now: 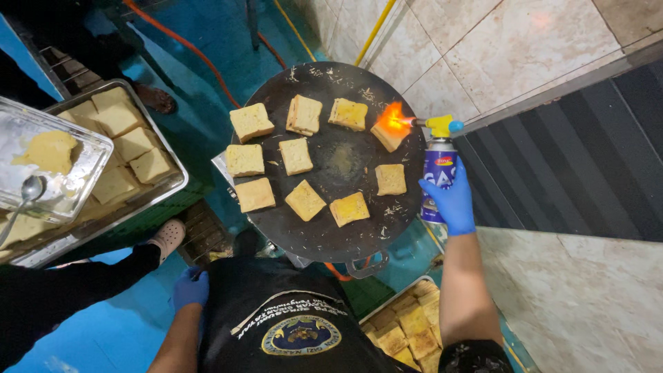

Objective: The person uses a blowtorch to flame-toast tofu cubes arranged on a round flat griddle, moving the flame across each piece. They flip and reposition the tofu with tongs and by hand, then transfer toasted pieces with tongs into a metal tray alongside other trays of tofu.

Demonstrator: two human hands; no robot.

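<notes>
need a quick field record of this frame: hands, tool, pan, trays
right hand: blue-gloved right hand grips a gas torch
flame: orange flame on one bread slice at the pan's right edge
pan: round dark griddle pan, ten square slices spread apart
left hand: blue-gloved left hand low by the apron, holds nothing visible
left tray: metal tray of slices, under a smaller tray with a spoon
lower tray: browned slices near the right arm
</notes>
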